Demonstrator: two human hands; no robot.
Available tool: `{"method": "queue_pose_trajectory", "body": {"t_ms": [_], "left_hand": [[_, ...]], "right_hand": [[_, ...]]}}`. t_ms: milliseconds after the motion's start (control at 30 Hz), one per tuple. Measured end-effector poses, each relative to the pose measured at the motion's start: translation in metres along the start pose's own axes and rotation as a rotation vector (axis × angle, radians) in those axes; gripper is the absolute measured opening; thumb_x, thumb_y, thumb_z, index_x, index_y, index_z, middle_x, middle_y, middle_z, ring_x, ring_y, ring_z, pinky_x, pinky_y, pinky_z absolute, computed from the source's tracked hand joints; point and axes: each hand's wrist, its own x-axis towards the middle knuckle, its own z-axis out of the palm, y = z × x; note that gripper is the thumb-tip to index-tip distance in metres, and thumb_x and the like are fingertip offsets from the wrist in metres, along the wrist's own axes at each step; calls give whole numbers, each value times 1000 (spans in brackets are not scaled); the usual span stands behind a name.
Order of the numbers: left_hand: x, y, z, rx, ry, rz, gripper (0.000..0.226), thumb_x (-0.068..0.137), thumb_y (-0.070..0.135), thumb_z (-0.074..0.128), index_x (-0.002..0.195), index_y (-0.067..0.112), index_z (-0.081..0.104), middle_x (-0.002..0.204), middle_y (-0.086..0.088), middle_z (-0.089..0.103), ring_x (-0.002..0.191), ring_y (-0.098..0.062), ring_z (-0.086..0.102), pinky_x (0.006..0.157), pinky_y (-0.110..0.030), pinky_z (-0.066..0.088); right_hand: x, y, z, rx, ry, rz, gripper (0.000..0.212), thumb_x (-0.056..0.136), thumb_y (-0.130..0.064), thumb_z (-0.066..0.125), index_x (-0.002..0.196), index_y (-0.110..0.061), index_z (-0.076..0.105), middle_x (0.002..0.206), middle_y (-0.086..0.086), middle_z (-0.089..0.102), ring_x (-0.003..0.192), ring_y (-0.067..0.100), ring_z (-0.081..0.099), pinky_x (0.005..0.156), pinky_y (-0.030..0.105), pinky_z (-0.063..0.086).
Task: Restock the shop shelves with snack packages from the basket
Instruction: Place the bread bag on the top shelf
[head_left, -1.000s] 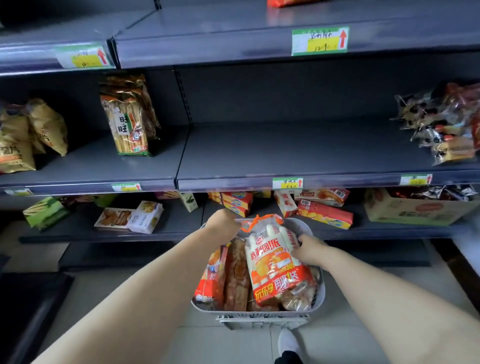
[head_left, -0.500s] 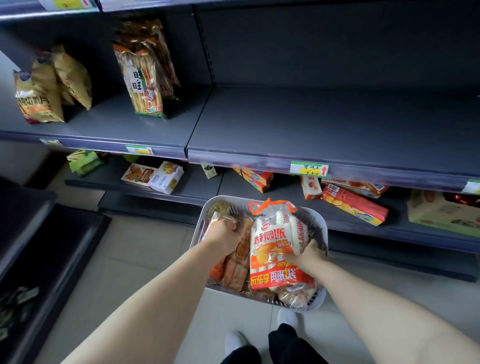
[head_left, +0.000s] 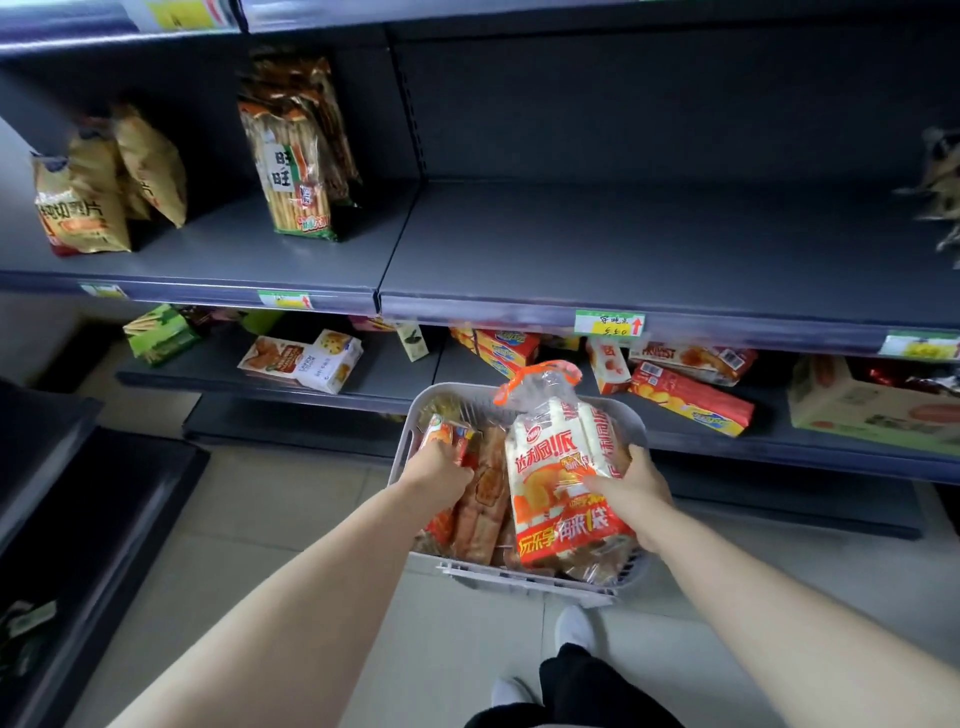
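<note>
My left hand (head_left: 441, 467) is down btwn packs (head_left: 483, 499) in the basket (head_left: 456, 388), so my fingertips are hidden. The big bag (head_left: 561, 467) hides the palm of my right hand (head_left: 631, 488). At the right edge, shiny packs (head_left: 940, 197) are cut off & blurry.

This is a small shop, seen along its snack aisle. Dark grey metal shelves (head_left: 623, 249) run in tiers, and each front edge carries hand-written green-and-yellow price labels (head_left: 609, 323) with red arrows. Bagged crisps (head_left: 83, 208), rice crackers (head_left: 296, 171) and boxed biscuits (head_left: 306, 358) stand in sparse groups. A grey basket (head_left: 457, 388) of packets (head_left: 483, 499) is over the tiled floor (head_left: 260, 519).
</note>
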Motion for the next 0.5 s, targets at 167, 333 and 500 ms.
{"method": "queue_pose_trajectory", "body": {"t_ms": [167,333,500], "left_hand": [[-24,-2,-9,-194,-102,33,34,90,26,67,118,15,50,90,2,56,89,-17,58,71,-27,49],[-49,0,-24,-377,-270,172,56,70,41,83,117,24,58,113,-3,70,106,-26,67,93,-49,55],[-75,22,-59,-571,-211,403,49,85,24,76,127,25,50,114,-3,69,103,-25,69,97,-54,51]], "right_hand": [[-41,-6,-15,450,-110,-38,71,78,-9,80,135,-18,39,110,7,64,87,26,68,68,38,55],[-89,-21,-33,593,-120,-257,70,77,0,78,125,-31,37,108,-2,61,92,23,68,70,39,56],[-141,-50,-67,511,-27,-527,65,82,-10,76,131,-29,38,119,-8,59,101,13,65,75,33,56]]}}
